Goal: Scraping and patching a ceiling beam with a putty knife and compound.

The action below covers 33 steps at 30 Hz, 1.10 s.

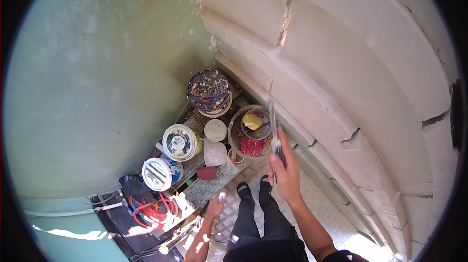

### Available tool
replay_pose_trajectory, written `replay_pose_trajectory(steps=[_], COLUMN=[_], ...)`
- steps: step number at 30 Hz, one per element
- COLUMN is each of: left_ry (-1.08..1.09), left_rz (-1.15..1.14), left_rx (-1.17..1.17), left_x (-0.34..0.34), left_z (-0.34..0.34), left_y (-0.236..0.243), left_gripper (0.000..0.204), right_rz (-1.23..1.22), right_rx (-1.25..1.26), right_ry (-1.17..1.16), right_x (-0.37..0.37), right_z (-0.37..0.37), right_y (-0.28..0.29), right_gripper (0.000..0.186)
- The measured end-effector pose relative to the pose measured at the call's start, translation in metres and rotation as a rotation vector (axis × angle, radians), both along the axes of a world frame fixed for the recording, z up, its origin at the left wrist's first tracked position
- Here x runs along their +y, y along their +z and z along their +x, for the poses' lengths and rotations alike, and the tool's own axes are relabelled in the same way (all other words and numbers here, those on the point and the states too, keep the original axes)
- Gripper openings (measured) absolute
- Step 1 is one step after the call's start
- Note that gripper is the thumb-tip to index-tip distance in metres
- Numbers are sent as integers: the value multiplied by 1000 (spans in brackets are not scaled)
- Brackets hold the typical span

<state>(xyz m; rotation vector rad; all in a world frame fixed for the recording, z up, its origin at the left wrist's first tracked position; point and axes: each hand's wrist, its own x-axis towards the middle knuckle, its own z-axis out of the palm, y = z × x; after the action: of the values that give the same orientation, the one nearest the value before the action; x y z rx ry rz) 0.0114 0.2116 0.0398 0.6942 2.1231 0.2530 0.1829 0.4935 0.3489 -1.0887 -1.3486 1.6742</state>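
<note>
My right hand (pixel 286 168) is closed round the dark handle of a long tool with a narrow, shiny metal blade (pixel 273 123). The blade points up and away from me, its tip just below a short rough gap (pixel 271 84) in the pale moulded wall (pixel 336 62). Whether the tip touches the wall I cannot tell. Lower and to the left, my left hand (pixel 215 208) is closed, with a small whitish thing (pixel 222 196) at its fingertips, too bright to make out.
Planks (pixel 207 190) carry a paint-spattered bucket (pixel 209 90), white lidded buckets (pixel 181 142) and a wide basin (pixel 235 130) holding a smaller bowl with a yellow sponge-like lump (pixel 252 121) and a red cloth (pixel 253 147). Red cable (pixel 156 212) lies lower left, beside the green wall (pixel 97 91).
</note>
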Motion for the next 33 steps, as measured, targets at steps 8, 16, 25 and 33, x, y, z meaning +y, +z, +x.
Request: replay_pose_trajectory(steps=[8, 16, 25, 33], left_ry=[-150, -299, -247, -257], left_rz=[190, 113, -41, 53], left_rx=[-181, -228, -265, -202], left_x=[88, 66, 29, 26], left_z=[62, 66, 17, -6], left_y=[104, 83, 68, 64], left_gripper=[44, 44, 47, 46], right_rz=[62, 310, 293, 285], right_rx=[225, 39, 49, 36], right_ry=[-170, -347, -417, -421], right_x=[104, 127, 121, 120], right_z=[-55, -80, -94, -100], right_y=[45, 29, 24, 24], right_gripper=[56, 55, 55, 55])
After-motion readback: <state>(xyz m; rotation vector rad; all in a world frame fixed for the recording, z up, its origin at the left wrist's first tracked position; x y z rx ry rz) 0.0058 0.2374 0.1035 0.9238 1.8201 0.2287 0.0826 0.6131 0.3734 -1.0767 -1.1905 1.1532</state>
